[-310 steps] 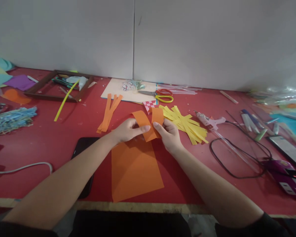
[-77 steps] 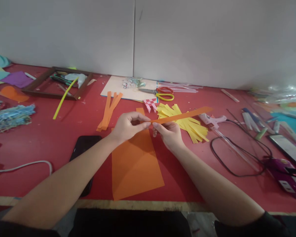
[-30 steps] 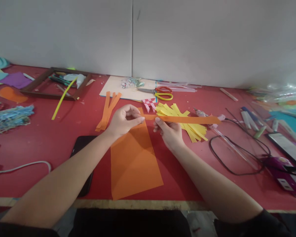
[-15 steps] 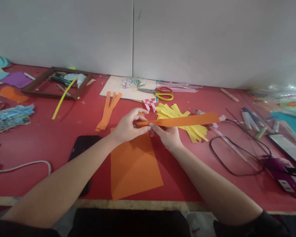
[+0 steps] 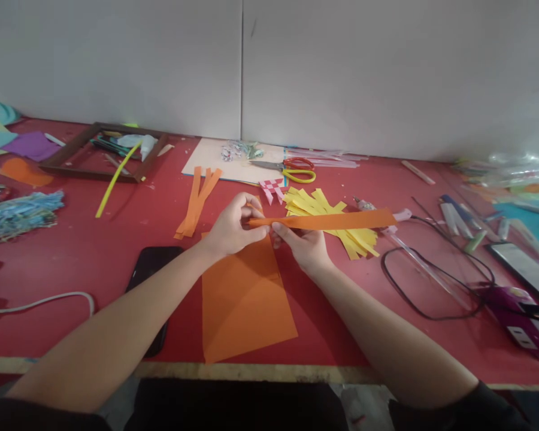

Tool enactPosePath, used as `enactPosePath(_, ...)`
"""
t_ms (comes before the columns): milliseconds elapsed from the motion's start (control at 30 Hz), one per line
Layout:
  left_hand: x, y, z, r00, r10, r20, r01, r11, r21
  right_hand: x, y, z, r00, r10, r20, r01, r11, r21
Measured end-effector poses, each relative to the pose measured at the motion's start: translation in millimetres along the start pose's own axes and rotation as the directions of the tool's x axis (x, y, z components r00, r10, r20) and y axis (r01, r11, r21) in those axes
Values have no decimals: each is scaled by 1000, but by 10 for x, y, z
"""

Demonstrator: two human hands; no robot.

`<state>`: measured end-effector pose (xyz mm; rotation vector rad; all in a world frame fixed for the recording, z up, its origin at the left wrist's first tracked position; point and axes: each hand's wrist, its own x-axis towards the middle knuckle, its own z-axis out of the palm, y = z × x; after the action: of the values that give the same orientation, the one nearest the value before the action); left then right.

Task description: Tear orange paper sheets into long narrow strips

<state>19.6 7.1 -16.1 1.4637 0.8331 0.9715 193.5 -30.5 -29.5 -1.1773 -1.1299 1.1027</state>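
Note:
My left hand [image 5: 233,227] pinches the left end of a long folded orange paper strip [image 5: 332,220]. My right hand [image 5: 303,242] pinches the same strip just to the right of it. The strip sticks out to the right, above a pile of yellow paper strips [image 5: 330,215]. Under my hands an orange paper sheet [image 5: 245,299] lies flat on the red table [image 5: 94,257]. Several cut orange strips [image 5: 198,200] lie to the left of my left hand.
Scissors [image 5: 290,170] lie on a cream board [image 5: 215,161] at the back, a pink woven piece [image 5: 273,189] in front. A glue gun [image 5: 397,218] with black cord [image 5: 431,281] is right, a black phone [image 5: 150,281] left, a wooden frame [image 5: 101,152] far left.
An orange piece bent between my hands has become a long narrow strip. In the last second both hands kept pinching its left end while its free end shifted slightly.

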Motion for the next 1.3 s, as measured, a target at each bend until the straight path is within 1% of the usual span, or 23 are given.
enactPosePath(133,27,2,-23,997,-22,-71,19,999,-34,45,40,-11,998,32,-57,-26,995,94)
enactPosePath(300,55,-16,-86,988,-55,-144,49,998,-48,101,51,-47,994,81,-70,-64,974,217)
enactPosePath(400,68,-26,-99,981,-57,-184,48,997,-52,118,35,-64,992,98,-83,-77,972,224)
enactPosePath(500,71,-21,-93,977,-42,-210,23,995,-93,120,37,-72,990,105,-92,-86,977,196)
enactPosePath(600,58,-13,-87,983,-5,-181,-7,998,-69,102,54,-69,994,93,-60,-83,985,154)
enactPosePath(733,25,-5,-84,999,-25,-34,28,996,89,64,62,-55,999,27,24,-29,995,94)
enactPosePath(800,15,1,-86,999,-33,2,33,992,124,54,56,-50,999,23,38,-26,996,88)
enactPosePath(900,9,9,-93,999,-36,-7,37,987,154,56,47,-48,999,41,32,-45,992,120)
enactPosePath(967,8,14,-96,999,-38,-20,41,985,166,67,48,-50,998,64,5,-64,986,151)
enactPosePath(1067,5,20,-93,998,-36,-44,43,987,155,82,56,-56,995,91,-34,-84,981,176)
enactPosePath(1300,12,-5,-101,998,-36,-54,43,990,135,86,9,-52,993,103,-59,-87,971,222)
